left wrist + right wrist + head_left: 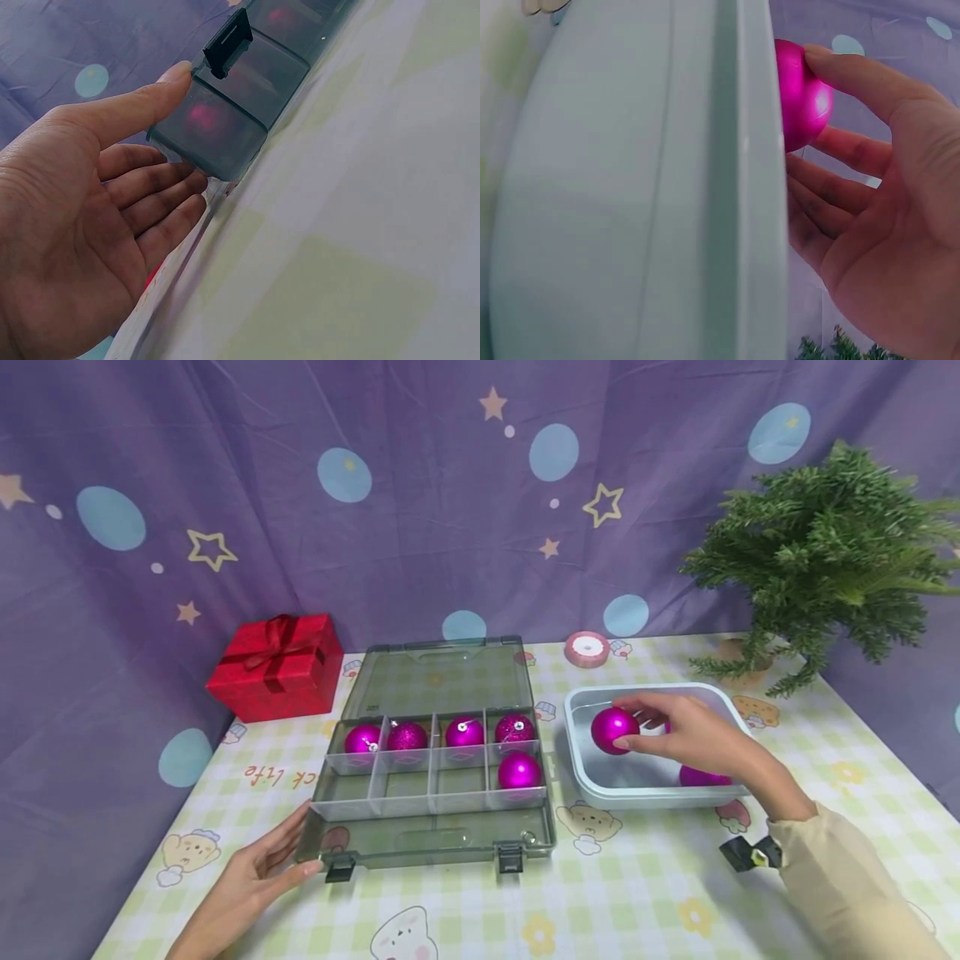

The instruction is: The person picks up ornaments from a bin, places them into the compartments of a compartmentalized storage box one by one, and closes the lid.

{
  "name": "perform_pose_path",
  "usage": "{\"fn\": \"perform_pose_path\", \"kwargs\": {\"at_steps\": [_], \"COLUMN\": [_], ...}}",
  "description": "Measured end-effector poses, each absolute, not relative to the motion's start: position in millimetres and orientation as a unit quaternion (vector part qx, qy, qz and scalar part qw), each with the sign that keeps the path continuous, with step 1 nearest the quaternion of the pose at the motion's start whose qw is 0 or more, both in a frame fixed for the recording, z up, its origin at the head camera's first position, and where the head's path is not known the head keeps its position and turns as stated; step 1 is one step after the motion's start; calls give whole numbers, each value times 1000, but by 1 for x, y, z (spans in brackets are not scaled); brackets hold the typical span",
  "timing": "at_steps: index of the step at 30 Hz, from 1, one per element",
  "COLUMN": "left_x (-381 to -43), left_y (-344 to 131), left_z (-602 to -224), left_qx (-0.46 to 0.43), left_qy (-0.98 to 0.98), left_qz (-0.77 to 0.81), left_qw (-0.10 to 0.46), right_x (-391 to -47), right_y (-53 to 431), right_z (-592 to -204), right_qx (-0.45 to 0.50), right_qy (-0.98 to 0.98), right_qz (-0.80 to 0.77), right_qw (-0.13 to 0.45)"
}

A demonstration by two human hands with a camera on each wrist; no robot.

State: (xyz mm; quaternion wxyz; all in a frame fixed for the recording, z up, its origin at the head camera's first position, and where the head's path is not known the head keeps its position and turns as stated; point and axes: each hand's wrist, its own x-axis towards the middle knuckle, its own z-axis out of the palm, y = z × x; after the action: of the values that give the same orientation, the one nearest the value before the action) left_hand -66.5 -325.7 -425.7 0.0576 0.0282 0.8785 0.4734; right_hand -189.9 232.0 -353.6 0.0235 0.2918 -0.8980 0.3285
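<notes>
My right hand point(686, 733) holds a shiny magenta bauble point(615, 730) between thumb and fingers over the pale blue tub point(600, 795). Inside the tub another magenta bauble point(705, 776) lies at the right, and a sliver of magenta shows behind my fingers. In the right wrist view the tub's wall hides part of the held bauble point(804, 97). My left hand point(247, 881) touches the front left corner of a clear grey divided box point(431, 831), thumb at the front, fingers along the side. Its back compartments each hold a bauble; another bauble point(519, 772) sits in the right compartment before them.
The box's lid point(442, 681) lies open toward the back. A red gift box point(277, 664) stands at the left, a pink ribbon roll point(587, 648) behind the tub, and a small artificial tree point(817, 552) at the right. A black clip-like object point(738, 853) is by my right sleeve.
</notes>
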Motion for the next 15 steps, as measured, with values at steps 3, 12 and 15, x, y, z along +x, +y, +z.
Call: {"fn": "perform_pose_path", "kwargs": {"at_steps": [3,12,15], "left_x": [-66,-65,-65], "left_y": [-325,-325,-326], "left_z": [-426,-425,-426], "left_qx": [30,38,39], "left_qy": [877,869,869], "left_qz": [475,490,491], "left_qw": [56,52,50], "right_x": [-190,-192,-195], "right_y": [226,208,201], "right_z": [-350,-341,-339], "right_qx": [288,286,302], "right_qy": [-898,-892,-884], "right_qz": [332,350,358], "right_qw": [19,4,3]}}
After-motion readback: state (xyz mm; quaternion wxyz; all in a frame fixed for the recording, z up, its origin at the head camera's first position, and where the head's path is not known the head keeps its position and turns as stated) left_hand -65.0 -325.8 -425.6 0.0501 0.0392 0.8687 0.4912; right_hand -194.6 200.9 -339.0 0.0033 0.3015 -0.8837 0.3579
